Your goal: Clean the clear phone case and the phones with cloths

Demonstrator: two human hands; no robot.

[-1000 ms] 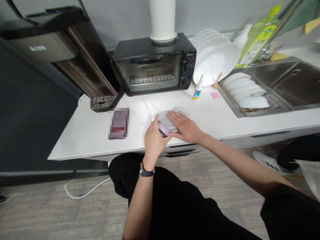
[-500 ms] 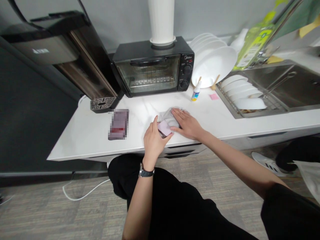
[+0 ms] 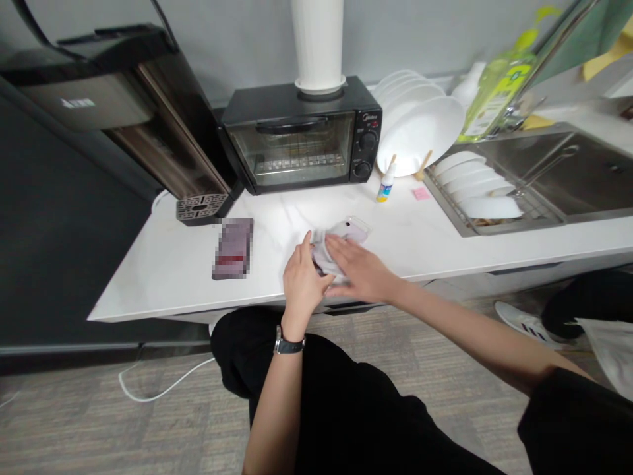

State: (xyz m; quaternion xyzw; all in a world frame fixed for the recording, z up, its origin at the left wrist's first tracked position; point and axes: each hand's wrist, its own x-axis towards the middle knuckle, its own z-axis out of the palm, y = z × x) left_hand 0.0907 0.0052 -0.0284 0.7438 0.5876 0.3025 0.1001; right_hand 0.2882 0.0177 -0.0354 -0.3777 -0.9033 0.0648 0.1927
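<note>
A pale purple phone case [image 3: 359, 229] with a clear edge and a dark round spot lies on the counter, mostly covered. My left hand [image 3: 302, 274] grips its near left end between thumb and fingers. Over the middle of the case, my right hand [image 3: 359, 267] presses a crumpled light grey cloth [image 3: 321, 252], fingers closed down on it. The cloth and fingers hide most of the case. To the left lies a flat purplish rectangle [image 3: 233, 247], pixelated, shaped like a phone.
A small spray bottle [image 3: 386, 183] stands beyond my hands, beside a pink paper piece [image 3: 422, 193]. Behind are a toaster oven [image 3: 301, 142], a drinks dispenser [image 3: 163, 125] and white plates [image 3: 420, 135]. At right is the sink [image 3: 593, 171] with a dish rack. Another person's shoe [image 3: 521, 320] shows below.
My right hand has slid the cloth toward me and left across the case, uncovering its far end with the dark spot. My left hand keeps its grip in nearly the same place.
</note>
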